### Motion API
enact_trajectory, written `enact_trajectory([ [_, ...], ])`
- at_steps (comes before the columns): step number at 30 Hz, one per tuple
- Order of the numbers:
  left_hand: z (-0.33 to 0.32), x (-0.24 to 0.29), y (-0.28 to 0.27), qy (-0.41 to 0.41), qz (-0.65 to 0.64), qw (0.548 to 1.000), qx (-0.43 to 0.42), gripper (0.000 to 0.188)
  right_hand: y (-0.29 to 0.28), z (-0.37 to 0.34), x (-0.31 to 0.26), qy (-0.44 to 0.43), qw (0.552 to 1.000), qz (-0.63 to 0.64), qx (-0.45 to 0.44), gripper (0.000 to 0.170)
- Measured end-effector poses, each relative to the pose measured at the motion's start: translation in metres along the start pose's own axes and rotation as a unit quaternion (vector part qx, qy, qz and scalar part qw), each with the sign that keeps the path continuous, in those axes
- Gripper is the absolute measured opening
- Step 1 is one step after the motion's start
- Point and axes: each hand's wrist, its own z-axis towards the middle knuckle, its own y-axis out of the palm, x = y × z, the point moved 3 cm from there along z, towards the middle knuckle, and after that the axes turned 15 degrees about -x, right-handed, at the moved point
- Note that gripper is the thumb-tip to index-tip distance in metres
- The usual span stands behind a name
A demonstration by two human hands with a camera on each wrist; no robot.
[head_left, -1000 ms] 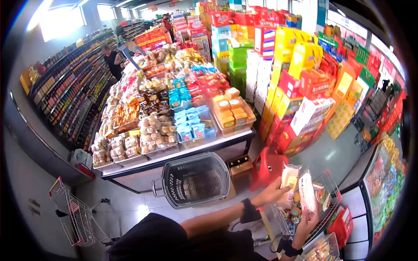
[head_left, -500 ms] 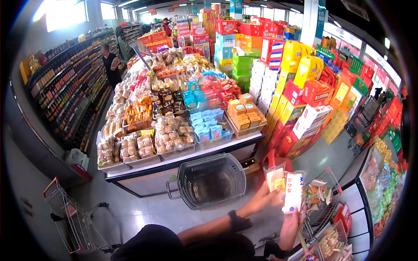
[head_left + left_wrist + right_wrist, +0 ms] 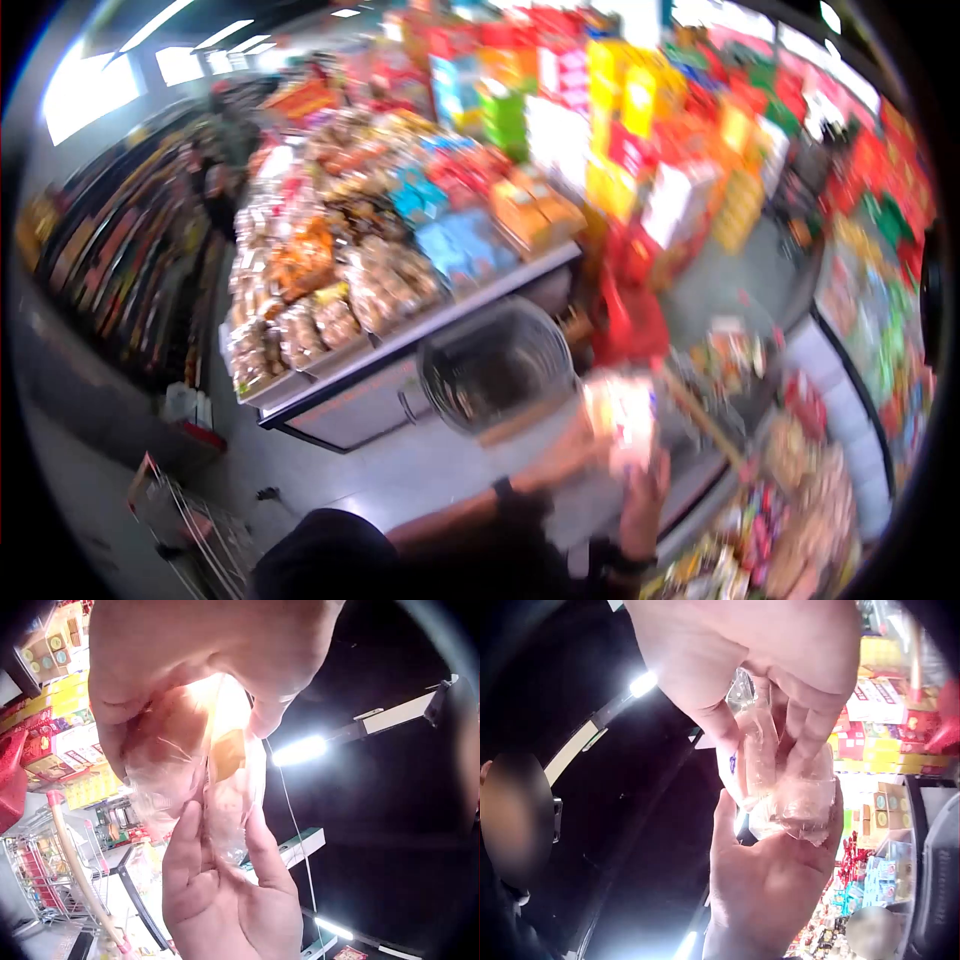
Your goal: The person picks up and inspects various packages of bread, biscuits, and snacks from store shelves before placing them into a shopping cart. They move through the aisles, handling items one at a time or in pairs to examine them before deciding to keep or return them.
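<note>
Two clear-wrapped packages are held side by side, touching, blurred in the head view. My left hand grips one from the left, and my right hand pinches the other from below. In the left wrist view, my left hand curls over a wrapped package; beside it, one with a yellow label lies between the fingers of my right hand. The right wrist view shows my right hand above the crinkled wrapping, with my left hand below.
A grey basket stands beside the display table of packaged snacks. Stacked boxes rise behind. A red stool and a loaded cart are past my hands; another cart is at lower left.
The head view has swung and blurred. The two packages, slightly apart and tilted earlier, are now close together; both hands still hold them. More packaged goods show at lower right.
</note>
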Motion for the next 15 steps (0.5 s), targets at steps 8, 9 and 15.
enact_trajectory([
  [8, 0.009, 0.001, 0.034, -0.116, -0.089, 0.989, 0.014, 0.037, -0.016, -0.053, -0.032, -0.105, 0.986, -0.015, 0.126, 0.040],
  [9, 0.007, 0.004, 0.042, -0.110, -0.094, 0.989, 0.010, 0.036, -0.021, -0.066, -0.034, -0.112, 0.982, -0.055, 0.143, 0.039],
  [15, -0.001, -0.013, 0.072, -0.125, -0.132, 0.981, -0.072, 0.034, -0.038, -0.116, -0.039, -0.142, 0.967, 0.035, 0.208, 0.041],
])
